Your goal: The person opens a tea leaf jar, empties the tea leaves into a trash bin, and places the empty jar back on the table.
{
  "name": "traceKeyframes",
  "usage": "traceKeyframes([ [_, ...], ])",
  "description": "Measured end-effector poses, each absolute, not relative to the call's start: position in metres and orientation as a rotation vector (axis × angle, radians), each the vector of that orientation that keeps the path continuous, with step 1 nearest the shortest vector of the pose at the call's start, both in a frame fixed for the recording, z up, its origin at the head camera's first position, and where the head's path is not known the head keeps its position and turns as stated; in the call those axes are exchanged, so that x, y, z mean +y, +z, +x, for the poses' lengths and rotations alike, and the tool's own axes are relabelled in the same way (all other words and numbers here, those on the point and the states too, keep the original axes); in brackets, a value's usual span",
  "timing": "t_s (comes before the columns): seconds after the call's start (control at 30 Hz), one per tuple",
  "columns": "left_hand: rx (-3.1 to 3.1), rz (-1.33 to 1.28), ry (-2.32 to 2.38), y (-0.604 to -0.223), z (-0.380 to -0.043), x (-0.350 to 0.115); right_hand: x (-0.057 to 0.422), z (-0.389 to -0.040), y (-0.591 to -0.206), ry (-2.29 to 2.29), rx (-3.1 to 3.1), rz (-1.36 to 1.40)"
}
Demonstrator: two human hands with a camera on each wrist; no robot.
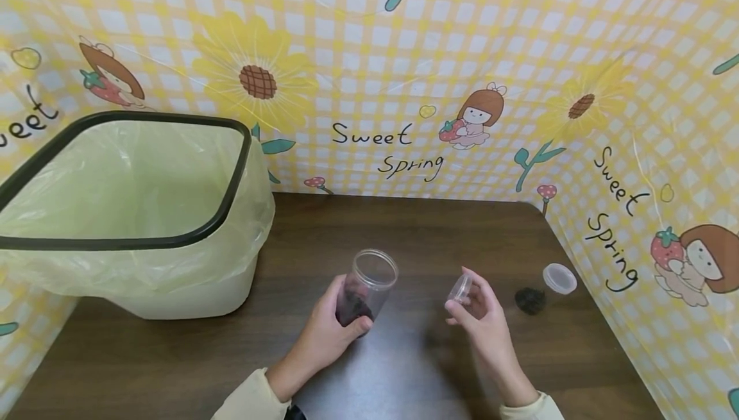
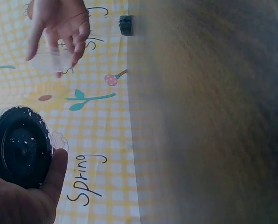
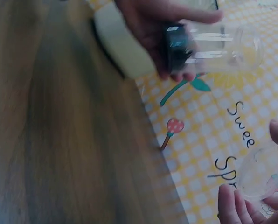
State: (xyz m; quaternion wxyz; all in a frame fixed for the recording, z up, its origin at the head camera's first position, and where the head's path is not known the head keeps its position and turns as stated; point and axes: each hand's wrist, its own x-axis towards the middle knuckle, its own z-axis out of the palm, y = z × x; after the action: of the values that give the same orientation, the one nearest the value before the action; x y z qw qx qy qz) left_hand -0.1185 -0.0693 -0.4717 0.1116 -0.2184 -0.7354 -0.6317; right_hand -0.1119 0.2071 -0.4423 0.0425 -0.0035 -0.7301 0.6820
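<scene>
My left hand [image 1: 323, 336] grips a clear plastic jar [image 1: 374, 279] round its lower part, the uncovered mouth tilted up and away. Black material [image 2: 22, 149] fills the bottom of the jar; its kind is unclear. To the right, my right hand [image 1: 487, 330] pinches a clear round lid [image 1: 460, 289] by its edge, above the table and apart from the jar. In the right wrist view, the jar [image 3: 218, 46] looks transparent above its black bottom layer. Right of that hand, a dark clump [image 1: 530, 301] lies on the table, next to a second translucent round lid [image 1: 559, 279].
A large white bin [image 1: 190, 301] with a black rim and a pale-green liner bag stands at the left. The brown wooden table [image 1: 404, 227] meets a checked, printed cloth [image 1: 369, 86] at the back and right.
</scene>
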Motion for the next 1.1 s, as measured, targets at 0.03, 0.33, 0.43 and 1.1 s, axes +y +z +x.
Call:
traceKeyframes([
  [0.03,-2.154,-0.645,-1.850,-0.472,-0.119,-0.069,0.208,-0.112,-0.444,2.035,-2.281,-0.024],
  [0.33,-2.118,-0.676,-1.818,-0.471,-0.121,-0.069,0.221,-0.114,-0.464,1.396,-2.658,0.161],
  [0.43,-2.107,-0.677,-1.813,-0.471,-0.121,-0.070,0.223,-0.113,-0.470,1.243,-2.705,0.246],
  [1.1,-1.974,-0.717,-1.866,-0.471,-0.123,-0.075,0.231,-0.106,-0.501,0.887,-2.981,0.238],
])
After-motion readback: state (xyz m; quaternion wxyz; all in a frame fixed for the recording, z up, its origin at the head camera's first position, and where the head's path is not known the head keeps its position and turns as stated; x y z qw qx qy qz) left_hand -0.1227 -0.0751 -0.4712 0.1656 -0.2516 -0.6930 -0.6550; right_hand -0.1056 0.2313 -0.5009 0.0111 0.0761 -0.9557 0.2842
